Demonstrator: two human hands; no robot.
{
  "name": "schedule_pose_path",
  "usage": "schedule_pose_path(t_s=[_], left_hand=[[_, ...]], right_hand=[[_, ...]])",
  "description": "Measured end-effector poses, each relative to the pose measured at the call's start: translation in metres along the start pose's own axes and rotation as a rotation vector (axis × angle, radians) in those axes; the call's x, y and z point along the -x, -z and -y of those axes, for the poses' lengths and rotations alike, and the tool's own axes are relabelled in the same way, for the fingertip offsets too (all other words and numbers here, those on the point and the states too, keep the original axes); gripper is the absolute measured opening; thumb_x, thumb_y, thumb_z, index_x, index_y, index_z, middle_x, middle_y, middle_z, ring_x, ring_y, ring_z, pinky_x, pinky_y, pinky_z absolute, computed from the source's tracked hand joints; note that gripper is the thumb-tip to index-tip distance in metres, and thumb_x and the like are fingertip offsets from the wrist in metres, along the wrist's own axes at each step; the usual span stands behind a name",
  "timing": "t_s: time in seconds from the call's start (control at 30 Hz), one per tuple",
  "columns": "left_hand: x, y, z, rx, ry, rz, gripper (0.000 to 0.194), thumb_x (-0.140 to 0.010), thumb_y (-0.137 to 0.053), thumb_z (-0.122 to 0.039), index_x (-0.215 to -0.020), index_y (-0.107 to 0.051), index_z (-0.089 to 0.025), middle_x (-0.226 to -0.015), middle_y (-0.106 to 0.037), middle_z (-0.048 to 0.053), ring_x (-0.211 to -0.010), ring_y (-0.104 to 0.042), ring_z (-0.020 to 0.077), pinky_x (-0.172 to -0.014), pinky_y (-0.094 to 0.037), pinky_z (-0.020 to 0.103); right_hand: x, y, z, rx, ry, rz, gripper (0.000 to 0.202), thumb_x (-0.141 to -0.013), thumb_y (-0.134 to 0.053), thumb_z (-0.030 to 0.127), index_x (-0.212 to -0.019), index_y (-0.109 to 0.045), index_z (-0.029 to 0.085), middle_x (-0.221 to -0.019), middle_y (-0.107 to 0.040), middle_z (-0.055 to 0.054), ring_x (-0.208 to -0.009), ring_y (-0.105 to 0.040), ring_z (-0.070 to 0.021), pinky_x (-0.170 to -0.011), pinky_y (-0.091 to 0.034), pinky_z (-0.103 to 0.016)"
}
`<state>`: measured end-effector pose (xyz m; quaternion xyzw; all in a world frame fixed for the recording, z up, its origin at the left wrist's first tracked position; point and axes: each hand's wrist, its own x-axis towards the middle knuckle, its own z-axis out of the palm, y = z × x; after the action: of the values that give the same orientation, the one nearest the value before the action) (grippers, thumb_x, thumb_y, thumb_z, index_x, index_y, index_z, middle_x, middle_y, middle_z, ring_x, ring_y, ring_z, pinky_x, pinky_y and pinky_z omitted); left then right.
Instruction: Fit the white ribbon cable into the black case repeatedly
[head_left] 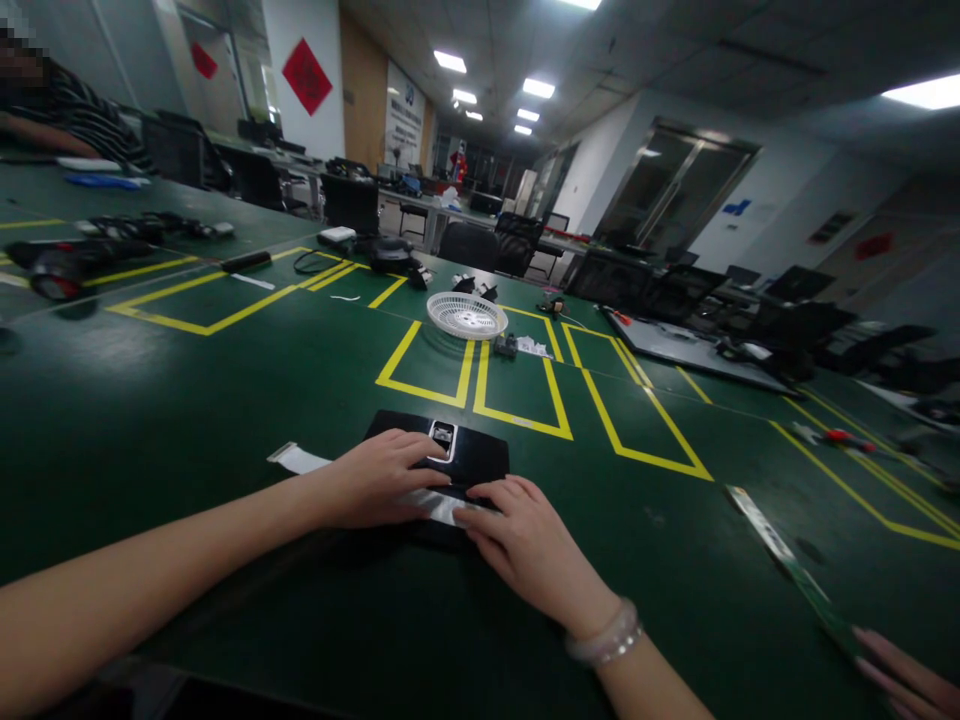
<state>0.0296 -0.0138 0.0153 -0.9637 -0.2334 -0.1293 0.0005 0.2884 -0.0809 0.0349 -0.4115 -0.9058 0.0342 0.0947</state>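
Observation:
A glossy black panel (480,455) with a silver-rimmed square opening lies in front of me on the green table. Across its near side runs a white flat ribbon cable (304,460), whose connector end sticks out to the left. Over the panel's left part, my left hand (386,475) bends its fingers down onto the cable, and part of the cable is hidden beneath it. At the panel's right side, my right hand (525,535) has its fingers closed on the cable's shiny right stretch. A clear bracelet (611,635) circles my right wrist.
Ahead stands a white plastic basket (466,316) beside small dark parts (506,345). Yellow tape (525,425) marks the table. At right, another person's hand (907,670) touches a long circuit strip (780,550). A power drill (60,270) lies at left; another person sits beyond.

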Motion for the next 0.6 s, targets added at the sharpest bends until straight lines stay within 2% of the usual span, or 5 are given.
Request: schedule_pose_path(t_s=[0.1,0.2,0.3,0.47,0.6], left_hand=[[0.002,-0.001,0.0,0.016,0.083,0.059,0.07,-0.083,-0.071,-0.053,-0.143,-0.051,-0.022,-0.143,-0.052,0.012,-0.127,-0.051,0.0319,-0.105,-0.04,0.045],[0.004,-0.003,0.001,0.046,0.12,0.107,0.102,-0.073,-0.067,-0.075,-0.152,-0.038,-0.018,-0.149,-0.046,0.016,-0.133,-0.045,0.0355,-0.11,-0.035,0.047],[0.005,-0.003,0.001,0.068,0.132,0.12,0.105,-0.074,-0.065,-0.075,-0.155,-0.033,-0.018,-0.151,-0.044,0.016,-0.135,-0.044,0.0345,-0.112,-0.032,0.046],[0.003,0.004,0.003,0.11,0.12,0.094,0.098,-0.074,-0.069,-0.069,-0.153,-0.037,-0.02,-0.145,-0.05,0.014,-0.131,-0.048,0.0321,-0.115,-0.028,0.046],[0.007,0.012,0.02,0.078,0.195,0.062,0.095,-0.073,-0.071,-0.068,-0.151,-0.041,-0.022,-0.143,-0.053,0.013,-0.131,-0.049,0.0311,-0.119,-0.021,0.049]], right_hand=[[0.0,-0.001,0.0,-0.009,-0.004,-0.001,0.028,-0.096,-0.058,0.021,-0.121,-0.065,0.033,-0.123,-0.065,-0.004,-0.114,-0.058,-0.023,-0.108,-0.039,-0.05],[0.0,-0.002,-0.003,0.004,0.012,-0.022,0.027,-0.095,-0.06,0.022,-0.12,-0.066,0.032,-0.123,-0.065,-0.003,-0.115,-0.058,-0.0226,-0.111,-0.036,-0.052],[0.0,-0.002,-0.009,0.013,0.023,-0.074,0.028,-0.095,-0.06,0.023,-0.122,-0.065,0.031,-0.124,-0.066,-0.004,-0.116,-0.059,-0.0222,-0.113,-0.033,-0.053],[0.002,0.003,-0.013,0.021,0.006,-0.193,0.029,-0.097,-0.057,0.023,-0.124,-0.064,0.028,-0.123,-0.067,-0.005,-0.115,-0.059,-0.0222,-0.113,-0.033,-0.054],[0.002,0.004,-0.013,0.041,0.02,-0.258,0.03,-0.096,-0.057,0.021,-0.125,-0.064,0.027,-0.125,-0.066,-0.006,-0.118,-0.058,-0.0232,-0.112,-0.034,-0.053]])
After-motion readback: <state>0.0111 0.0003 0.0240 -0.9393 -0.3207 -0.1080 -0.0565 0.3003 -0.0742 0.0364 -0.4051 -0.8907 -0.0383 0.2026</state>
